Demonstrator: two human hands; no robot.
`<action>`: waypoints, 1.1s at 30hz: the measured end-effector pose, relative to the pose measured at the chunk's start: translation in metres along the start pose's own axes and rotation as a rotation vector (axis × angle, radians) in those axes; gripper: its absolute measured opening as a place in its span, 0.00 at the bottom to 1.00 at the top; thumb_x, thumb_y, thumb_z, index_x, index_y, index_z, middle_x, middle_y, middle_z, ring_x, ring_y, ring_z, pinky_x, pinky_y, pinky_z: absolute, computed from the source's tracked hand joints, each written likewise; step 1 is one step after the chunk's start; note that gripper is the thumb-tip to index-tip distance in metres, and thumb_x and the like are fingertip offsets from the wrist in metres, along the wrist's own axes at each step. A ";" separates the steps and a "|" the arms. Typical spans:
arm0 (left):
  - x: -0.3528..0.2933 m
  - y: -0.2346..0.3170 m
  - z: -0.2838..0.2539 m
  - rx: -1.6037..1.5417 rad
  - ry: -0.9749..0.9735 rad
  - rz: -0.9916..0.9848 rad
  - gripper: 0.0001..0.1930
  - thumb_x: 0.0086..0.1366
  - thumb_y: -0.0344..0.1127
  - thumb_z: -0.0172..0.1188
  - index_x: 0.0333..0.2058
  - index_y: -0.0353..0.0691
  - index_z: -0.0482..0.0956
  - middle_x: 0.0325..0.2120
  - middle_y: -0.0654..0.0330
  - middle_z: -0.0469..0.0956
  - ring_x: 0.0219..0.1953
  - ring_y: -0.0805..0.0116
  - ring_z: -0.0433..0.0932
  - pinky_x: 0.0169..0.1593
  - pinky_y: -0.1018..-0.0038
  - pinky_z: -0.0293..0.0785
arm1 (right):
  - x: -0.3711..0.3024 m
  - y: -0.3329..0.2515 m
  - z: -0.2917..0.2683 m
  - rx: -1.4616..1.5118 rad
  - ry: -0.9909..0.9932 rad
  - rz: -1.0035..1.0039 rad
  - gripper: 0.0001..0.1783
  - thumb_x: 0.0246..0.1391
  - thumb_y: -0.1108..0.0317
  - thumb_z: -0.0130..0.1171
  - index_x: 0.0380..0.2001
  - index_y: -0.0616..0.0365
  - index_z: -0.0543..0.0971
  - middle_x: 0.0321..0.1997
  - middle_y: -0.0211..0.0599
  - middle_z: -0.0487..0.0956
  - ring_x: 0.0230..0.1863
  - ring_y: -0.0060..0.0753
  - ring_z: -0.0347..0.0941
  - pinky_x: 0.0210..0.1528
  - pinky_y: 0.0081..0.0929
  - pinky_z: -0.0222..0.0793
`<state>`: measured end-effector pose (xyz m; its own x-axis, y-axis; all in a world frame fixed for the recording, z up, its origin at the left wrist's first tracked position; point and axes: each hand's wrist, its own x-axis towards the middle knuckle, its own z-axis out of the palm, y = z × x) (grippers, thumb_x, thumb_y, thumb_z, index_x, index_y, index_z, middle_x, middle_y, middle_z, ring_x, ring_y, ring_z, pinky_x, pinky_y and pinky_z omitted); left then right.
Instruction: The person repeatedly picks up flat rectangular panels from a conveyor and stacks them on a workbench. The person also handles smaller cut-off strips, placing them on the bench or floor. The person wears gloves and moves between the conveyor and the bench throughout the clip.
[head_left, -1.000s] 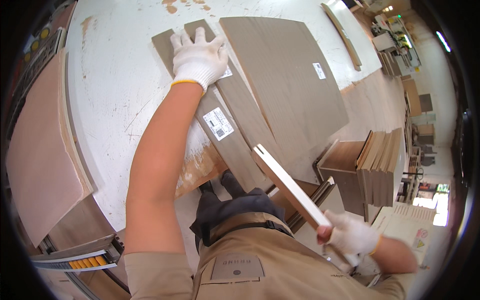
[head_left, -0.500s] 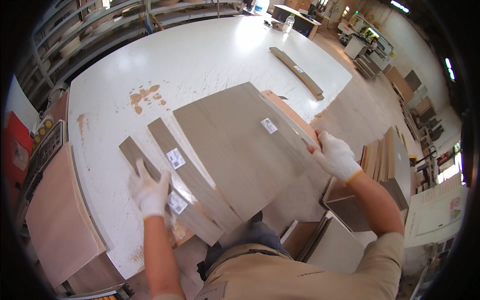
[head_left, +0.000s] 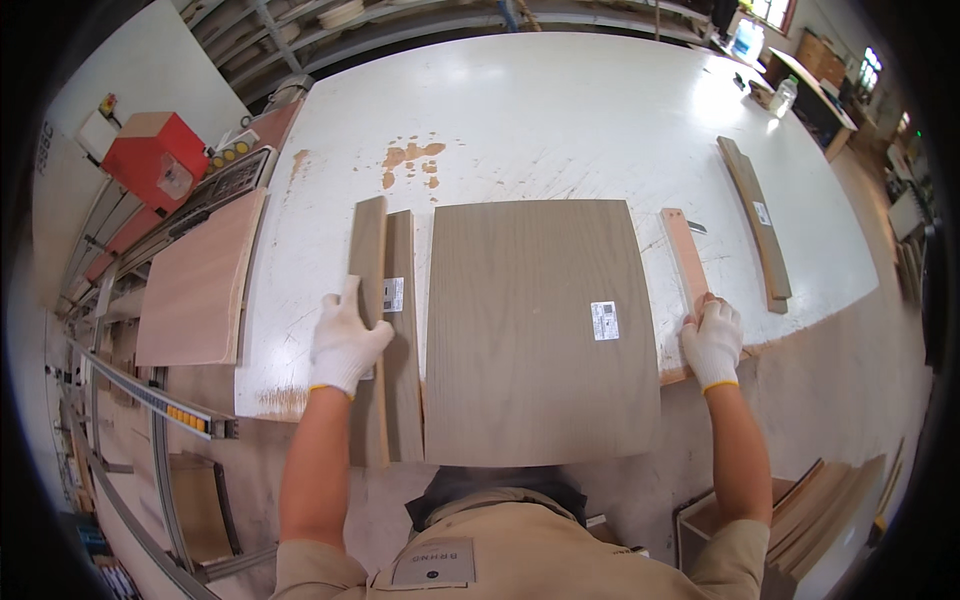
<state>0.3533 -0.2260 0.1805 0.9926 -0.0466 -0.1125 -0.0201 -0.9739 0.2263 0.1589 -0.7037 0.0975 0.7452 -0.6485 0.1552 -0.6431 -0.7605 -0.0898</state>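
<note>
In a white knit glove, my left hand grips a narrow grey-brown wooden strip, thumb on its right side and fingers over the left. That strip lies against a second grey-brown strip bearing a white label. To their right, a large rectangular grey-brown panel with its own label reaches past the table's near edge. My gloved right hand is closed round the near end of a narrow pinkish strip, which lies apart from the panel. A small dark flat piece sits beside this strip.
The worn white table holds another pair of brown strips at right and a clear bottle far right. Left stand a pinkish board and a red machine box. Boards are stacked at lower right.
The view has swung left. My left hand's strip now sits against the second strip. Between the large panel and the pinkish strip a wider gap shows, with my right hand on the strip's end.
</note>
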 end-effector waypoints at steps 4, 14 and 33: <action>-0.005 0.041 0.023 0.019 -0.132 -0.169 0.52 0.59 0.57 0.68 0.77 0.48 0.53 0.64 0.35 0.69 0.62 0.40 0.77 0.64 0.52 0.75 | -0.015 0.001 0.001 0.091 0.153 -0.224 0.32 0.51 0.65 0.67 0.60 0.66 0.77 0.62 0.52 0.77 0.71 0.56 0.65 0.75 0.50 0.58; 0.041 0.042 0.023 -0.152 0.170 -0.001 0.50 0.55 0.50 0.69 0.74 0.38 0.59 0.56 0.36 0.79 0.58 0.39 0.80 0.63 0.53 0.75 | -0.063 -0.148 -0.097 0.535 -0.184 -0.653 0.33 0.50 0.55 0.69 0.57 0.65 0.80 0.63 0.54 0.77 0.70 0.51 0.67 0.73 0.45 0.63; -0.005 0.450 0.002 -0.633 -0.032 0.451 0.60 0.56 0.58 0.70 0.77 0.40 0.42 0.63 0.29 0.68 0.61 0.32 0.76 0.66 0.52 0.73 | 0.076 -0.052 -0.121 0.351 -0.058 -0.022 0.58 0.51 0.62 0.71 0.79 0.64 0.51 0.68 0.55 0.72 0.64 0.57 0.75 0.64 0.43 0.75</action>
<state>0.3386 -0.6646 0.2811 0.9007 -0.4238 0.0957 -0.3389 -0.5475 0.7651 0.2277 -0.7092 0.2330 0.7737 -0.6246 0.1057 -0.5342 -0.7330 -0.4212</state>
